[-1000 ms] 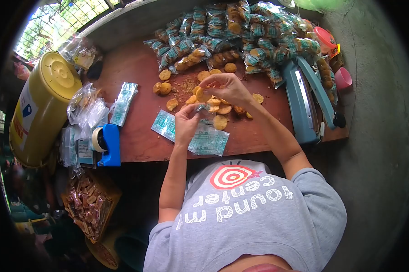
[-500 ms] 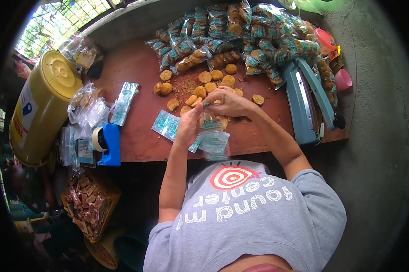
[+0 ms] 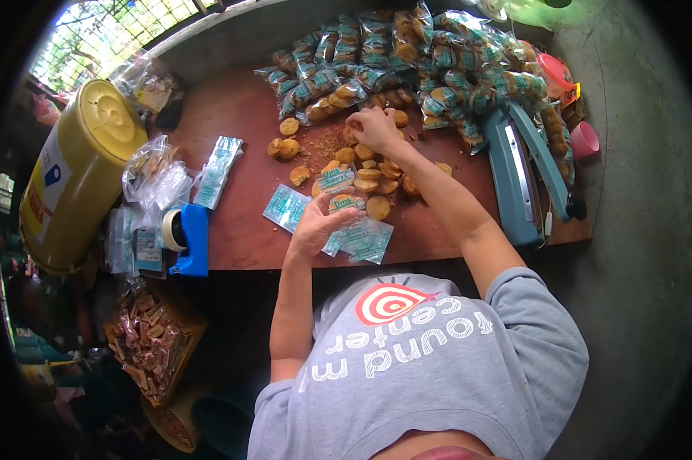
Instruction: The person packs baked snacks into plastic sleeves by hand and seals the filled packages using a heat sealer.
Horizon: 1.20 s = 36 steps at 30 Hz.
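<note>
My left hand is closed on a clear plastic bag with teal print, held upright above the table's near side. Whether the orange tint in the bag is a cookie inside or cookies behind it, I cannot tell. Among the loose round cookies, my right hand reaches down with bent fingers around a cookie, mostly hidden by the fingertips. Flat printed bags lie below my left hand, and more bags rest to its left.
Filled cookie packs are piled along the back. A blue-green heat sealer stands at right, beside a pink cup. On the left are a tape dispenser, a bag stack and a yellow bucket.
My right hand has left the bag near my left hand and moved away from me to the cookies. The bag now stands open to view in my left hand.
</note>
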Tool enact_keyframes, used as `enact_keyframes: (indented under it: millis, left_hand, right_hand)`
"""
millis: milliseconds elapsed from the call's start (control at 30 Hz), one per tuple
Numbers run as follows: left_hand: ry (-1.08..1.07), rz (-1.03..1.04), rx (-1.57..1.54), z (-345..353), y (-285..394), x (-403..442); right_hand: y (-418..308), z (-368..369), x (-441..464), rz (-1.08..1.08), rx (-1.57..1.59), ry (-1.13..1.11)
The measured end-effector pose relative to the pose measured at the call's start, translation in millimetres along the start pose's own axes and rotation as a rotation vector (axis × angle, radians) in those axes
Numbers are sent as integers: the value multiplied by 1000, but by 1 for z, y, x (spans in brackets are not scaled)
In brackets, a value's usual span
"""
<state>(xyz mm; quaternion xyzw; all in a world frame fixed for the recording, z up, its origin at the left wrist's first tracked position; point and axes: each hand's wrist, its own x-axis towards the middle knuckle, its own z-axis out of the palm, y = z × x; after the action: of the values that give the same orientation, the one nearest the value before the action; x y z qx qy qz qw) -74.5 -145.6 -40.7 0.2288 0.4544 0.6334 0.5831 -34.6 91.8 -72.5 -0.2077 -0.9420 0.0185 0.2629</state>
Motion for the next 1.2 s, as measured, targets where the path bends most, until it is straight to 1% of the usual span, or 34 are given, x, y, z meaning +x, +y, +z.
enact_keyframes:
  millis: [33,100,133,200,233,267,367,400,467,500,567,633,700,733,800,833,867,933,967,1000,1067,1167,1200]
  left_hand:
    - [6,-7,25,-2,0,0]
    - [15,-8,43,-4,0,0]
    - [18,-13,63,-3,0,0]
    - [26,-2,104,1,4,1]
    - [32,11,150,3,5,2]
    - [25,6,149,4,4,2]
    - [2,-6,135,6,4,8]
    - [-8,-5,150,4,1,9]
    - [-14,-7,167,3,-1,8]
    - [-3,-13,156,4,-1,7]
    - [11,-18,149,4,2,5]
    - [43,-26,189,2,5,2]
    - [50,-14,207,-4,3,3]
    - [51,-7,223,-6,2,3]
    - [57,8,216,-5,3,5]
    - [59,20,214,-5,3,6]
    - [55,18,213,-3,5,6]
    - [61,18,235,1,10,8]
    - [59,18,234,1,10,10]
    - [58,2,238,0,11,10]
    - [57,-15,242,0,12,11]
    - [20,6,268,-1,13,11]
    - [-7,18,159,-1,14,10]
  right_hand:
    - [1,0,2,-6,1,0]
    - [1,-7,9,282,764,-44]
    - [-1,-13,11,282,762,-48]
    - [-5,-27,13,310,1093,-40]
    - [-6,-33,12,306,1046,-87]
    - [-4,-29,10,313,1042,-84]
    - [1,-11,3,199,431,-147]
    - [1,-2,0,200,431,-145]
    - [-2,19,-6,87,178,-42]
    - [-6,11,-4,125,172,-205]
    - [-15,-7,0,142,214,-206]
    - [-14,-8,2,154,253,-209]
    - [-9,-4,9,418,1130,-186]
    - [-16,-22,12,415,1130,-190]
    - [-27,-62,12,259,1409,-260]
    - [-30,-68,9,206,1439,-344]
    - [-33,-74,6,210,1437,-343]
    - [-41,-91,-1,95,1351,-536]
    - [-45,-103,-4,99,1256,-545]
    - [-45,-100,-7,100,1256,-545]
    - [-44,-91,-14,63,1046,-561]
    - [-46,-90,-18,75,1015,-601]
    - [-46,-86,-20,69,1010,-631]
